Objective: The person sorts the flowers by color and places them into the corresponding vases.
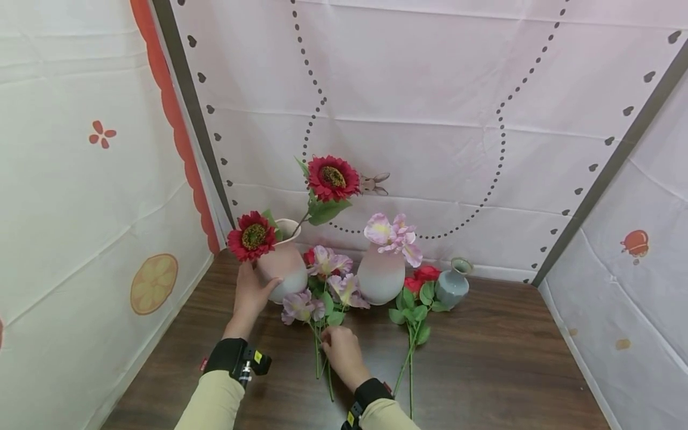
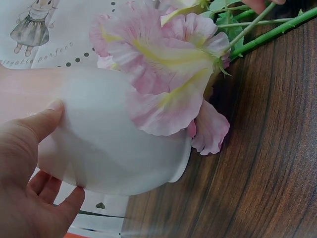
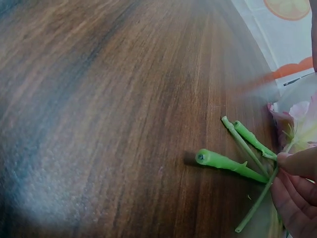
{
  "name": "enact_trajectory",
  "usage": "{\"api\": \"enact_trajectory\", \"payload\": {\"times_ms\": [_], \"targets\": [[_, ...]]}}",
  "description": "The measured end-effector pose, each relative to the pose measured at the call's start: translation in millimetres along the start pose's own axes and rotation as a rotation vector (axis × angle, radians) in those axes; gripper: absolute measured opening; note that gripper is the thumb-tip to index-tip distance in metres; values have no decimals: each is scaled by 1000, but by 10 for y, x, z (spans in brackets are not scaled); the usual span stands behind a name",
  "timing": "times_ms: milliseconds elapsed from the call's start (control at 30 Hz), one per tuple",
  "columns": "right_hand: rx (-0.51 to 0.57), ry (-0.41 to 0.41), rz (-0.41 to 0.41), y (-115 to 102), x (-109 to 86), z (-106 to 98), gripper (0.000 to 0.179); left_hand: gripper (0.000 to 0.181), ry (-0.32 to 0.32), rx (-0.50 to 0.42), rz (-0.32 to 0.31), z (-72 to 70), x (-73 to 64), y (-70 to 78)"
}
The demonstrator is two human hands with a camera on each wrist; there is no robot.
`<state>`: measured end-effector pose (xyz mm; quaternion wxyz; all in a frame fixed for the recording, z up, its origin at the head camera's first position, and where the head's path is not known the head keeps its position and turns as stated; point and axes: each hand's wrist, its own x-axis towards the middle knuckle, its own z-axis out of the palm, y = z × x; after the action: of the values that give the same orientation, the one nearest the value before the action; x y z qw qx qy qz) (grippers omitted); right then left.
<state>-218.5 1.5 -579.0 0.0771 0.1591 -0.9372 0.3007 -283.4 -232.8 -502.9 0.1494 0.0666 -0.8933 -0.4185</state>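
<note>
My left hand (image 1: pixel 249 294) grips the side of a pink-and-white vase (image 1: pixel 286 270), thumb on one side and fingers round the other. Two red sunflower-like flowers (image 1: pixel 333 177) lean out of its mouth. In the left wrist view, the pale vase (image 2: pixel 114 134) has a pink iris-like bloom (image 2: pixel 163 74) in front of its lower part. My right hand (image 1: pixel 344 356) pinches the thin stem (image 3: pixel 257 201) of a pink iris-like flower between thumb and fingers. Several other green stems (image 3: pixel 228 166) lie beside it, among pink blooms (image 1: pixel 303 306) and partly hidden red ones.
A second pink-and-white vase (image 1: pixel 381 278) holds a pink flower (image 1: pixel 395 236). To its right, red roses (image 1: pixel 421 278) with long stems lie on the wooden table (image 1: pixel 494 358), next to a small blue-grey vase (image 1: pixel 452 288) that tilts. Printed cloth walls (image 1: pixel 408 77) surround the table.
</note>
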Motion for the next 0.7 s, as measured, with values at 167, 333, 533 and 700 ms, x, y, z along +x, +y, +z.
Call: {"api": "enact_trajectory", "payload": {"times_ms": [167,333,533,700], "targets": [[-14,-7,0,-3,-13,17,5,94,-3,-2,0,4,-2,-8],[19,-10,29,11,-7,1,4,93,-5,3,-13,6,-3,-7],[88,-14,71,20,0,-87,6,92,-6,8,-13,-2,-16,-6],[162,2,90,25,-11,-181,6,91,1,17,-2,5,-12,-3]]}}
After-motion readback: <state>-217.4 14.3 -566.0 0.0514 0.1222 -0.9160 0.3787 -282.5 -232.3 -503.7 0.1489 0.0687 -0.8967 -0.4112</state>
